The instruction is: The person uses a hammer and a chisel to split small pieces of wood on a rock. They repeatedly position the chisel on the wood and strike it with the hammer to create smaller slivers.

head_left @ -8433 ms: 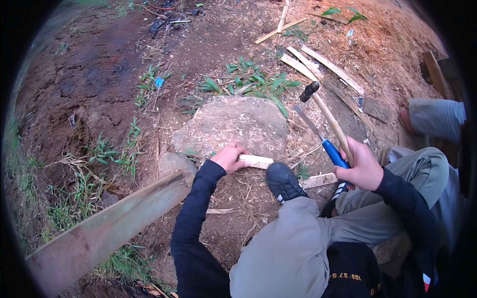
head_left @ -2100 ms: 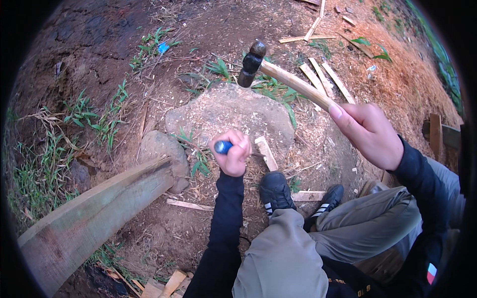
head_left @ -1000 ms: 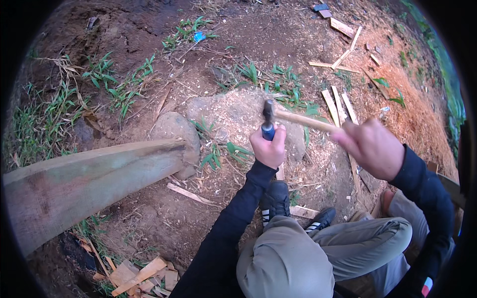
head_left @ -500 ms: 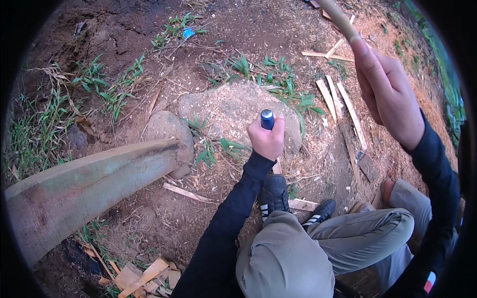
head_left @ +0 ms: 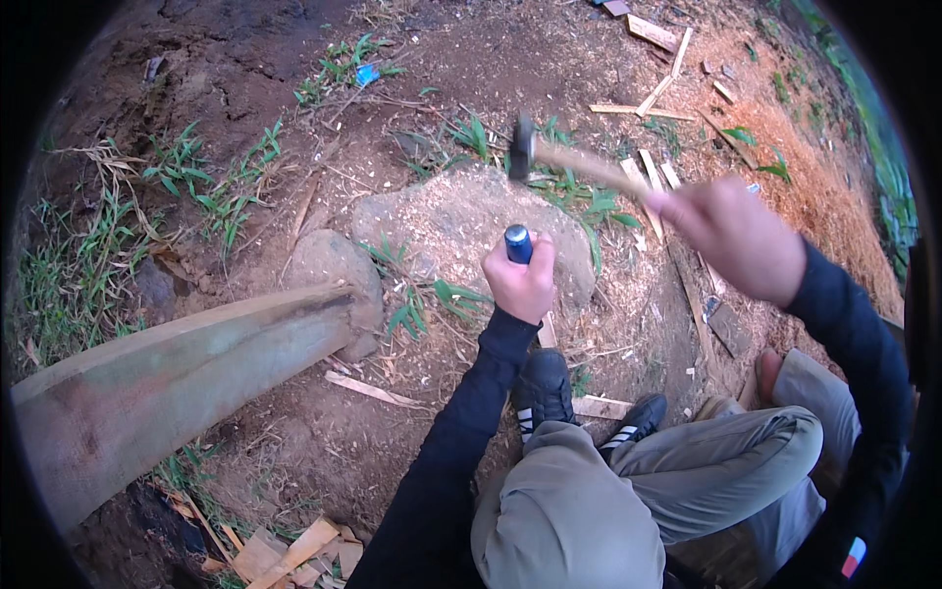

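Observation:
My left hand (head_left: 520,285) is closed round the blue handle of a chisel (head_left: 518,245), which stands upright with its round metal cap uppermost. The blade is hidden below my fist. Above and to the right, my right hand (head_left: 736,236) grips the wooden handle of a hammer (head_left: 589,169), slightly blurred. The dark hammer head (head_left: 522,149) hangs in the air beyond the chisel's cap, apart from it. Beneath lies a broad flat rock (head_left: 432,221) sprinkled with wood chips.
A thick wooden beam (head_left: 186,363) reaches in from the left, its end on a smaller stone (head_left: 334,255). Wood strips (head_left: 643,191) and sawdust (head_left: 824,187) lie to the right. Offcuts (head_left: 294,555) are piled at lower left. Another person's leg (head_left: 819,393) is close on my right.
My right hand has come down and left, bringing the hammer head into view above the rock. My left hand keeps its grip on the chisel, almost unmoved.

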Tool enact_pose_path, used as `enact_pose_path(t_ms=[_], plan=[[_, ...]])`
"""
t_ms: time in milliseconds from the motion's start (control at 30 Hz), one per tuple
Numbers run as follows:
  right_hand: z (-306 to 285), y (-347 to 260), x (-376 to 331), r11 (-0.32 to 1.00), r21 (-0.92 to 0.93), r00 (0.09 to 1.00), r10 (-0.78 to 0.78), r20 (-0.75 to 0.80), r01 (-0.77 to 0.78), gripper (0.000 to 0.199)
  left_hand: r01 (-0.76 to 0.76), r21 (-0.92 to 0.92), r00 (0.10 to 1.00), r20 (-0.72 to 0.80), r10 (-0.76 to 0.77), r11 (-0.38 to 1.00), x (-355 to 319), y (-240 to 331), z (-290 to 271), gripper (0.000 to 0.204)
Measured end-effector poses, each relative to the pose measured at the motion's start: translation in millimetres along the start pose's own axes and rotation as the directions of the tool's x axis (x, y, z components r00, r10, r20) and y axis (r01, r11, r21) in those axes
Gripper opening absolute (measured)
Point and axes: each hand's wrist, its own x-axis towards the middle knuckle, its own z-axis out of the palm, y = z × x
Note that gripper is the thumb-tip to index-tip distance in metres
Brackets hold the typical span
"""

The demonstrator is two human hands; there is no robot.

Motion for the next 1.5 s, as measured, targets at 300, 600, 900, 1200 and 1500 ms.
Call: enact_pose_path(t_ms=[300, 600, 900, 1200, 1500], plan=[[-13, -19, -12, 0.968, 0.235, 0.984, 0.121, -0.13, -0.088, 0.056, 0.19, -0.245, 0.981, 0.013, -0.192, 0.951, 31, -8, -9, 0.016], [-10, -15, -37, 0.881, 0.454, 0.97, 0.212, -0.119, -0.136, 0.05, -0.028, -0.523, 0.999, 0.022, 0.046, 0.852, -18, 8, -54, 0.025], [-5, -12, -43, 0.868, 0.456, 0.966, 0.251, -0.062, -0.197, 0.05, -0.051, -0.464, 0.999, -0.036, 0.039, 0.884, -24, 18, -42, 0.024], [-10, -21, -38, 0.993, 0.114, 1.0, 0.028, -0.008, -0.027, 0.048, -0.013, -0.243, 0.994, -0.106, -0.013, 0.97, -7, 4, -10, 0.022], [1, -26, -30, 0.978, 0.176, 0.987, -0.085, -0.134, 0.108, 0.044, -0.11, 0.049, 0.992, -0.056, 0.113, 0.993, -11, 9, -7, 0.022]])
